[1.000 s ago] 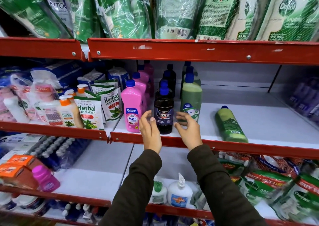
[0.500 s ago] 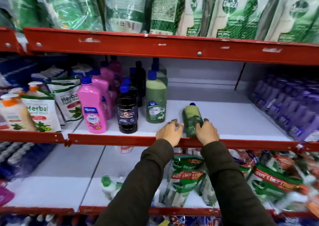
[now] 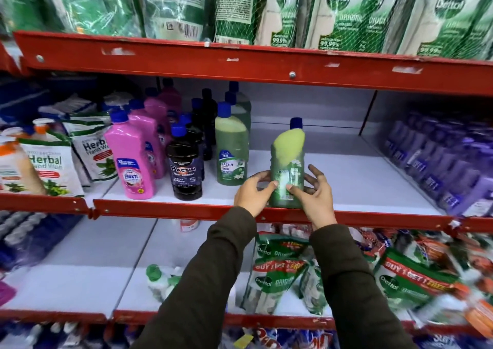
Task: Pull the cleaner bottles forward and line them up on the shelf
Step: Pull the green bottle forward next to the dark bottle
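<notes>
Both hands are gripping the green plastic floor-cleaner bottle with a blue cap (image 3: 287, 167) at its lower half: the left hand (image 3: 253, 192) curled around its left side, the right hand (image 3: 314, 194) wrapping its right, fingers spread. Between them the bottle is standing upright at the white shelf's red front lip (image 3: 165, 210).

A single wide-angle camera worn on the person's head faces forward and slightly down, close to the white middle shelf with a red metal front lip (image 3: 165, 208), roughly at its height. Its edges bend and blur, so the outer corners perhaps mislead.
</notes>
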A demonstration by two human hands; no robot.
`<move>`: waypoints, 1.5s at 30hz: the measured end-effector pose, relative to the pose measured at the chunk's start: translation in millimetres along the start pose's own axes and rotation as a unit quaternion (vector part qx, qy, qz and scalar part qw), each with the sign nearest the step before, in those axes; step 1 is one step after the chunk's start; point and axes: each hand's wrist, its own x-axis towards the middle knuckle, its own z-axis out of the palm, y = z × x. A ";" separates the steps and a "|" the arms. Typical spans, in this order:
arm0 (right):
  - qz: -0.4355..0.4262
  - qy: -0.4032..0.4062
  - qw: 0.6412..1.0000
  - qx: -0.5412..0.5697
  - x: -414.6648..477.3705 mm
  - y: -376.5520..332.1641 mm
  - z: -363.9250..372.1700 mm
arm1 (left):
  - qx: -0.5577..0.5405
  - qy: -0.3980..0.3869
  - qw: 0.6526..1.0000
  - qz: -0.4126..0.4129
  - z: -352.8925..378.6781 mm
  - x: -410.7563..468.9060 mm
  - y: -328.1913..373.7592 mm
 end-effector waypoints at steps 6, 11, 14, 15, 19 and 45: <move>-0.092 -0.022 0.995 0.007 -24.1 -7.2 34.6 | -0.097 0.067 0.991 0.070 -29.8 -15.2 -7.5; -0.089 -0.062 0.994 0.027 -35.2 -0.6 80.6 | -0.054 0.121 0.988 0.076 -72.3 -23.9 -25.0; -0.104 -0.068 0.992 0.018 -40.7 3.9 101.5 | -0.029 0.131 0.989 0.064 -86.5 -26.0 -28.6; -0.109 -0.064 0.992 0.016 -41.7 5.0 104.3 | -0.026 0.127 0.990 0.059 -87.6 -25.9 -28.3; -0.104 -0.057 0.993 0.016 -37.4 7.5 103.7 | -0.013 0.120 0.992 0.047 -87.9 -24.4 -27.7; -0.041 -0.205 0.975 -0.076 -21.2 0.4 85.3 | -0.041 0.141 0.988 0.049 -84.3 -30.3 -24.8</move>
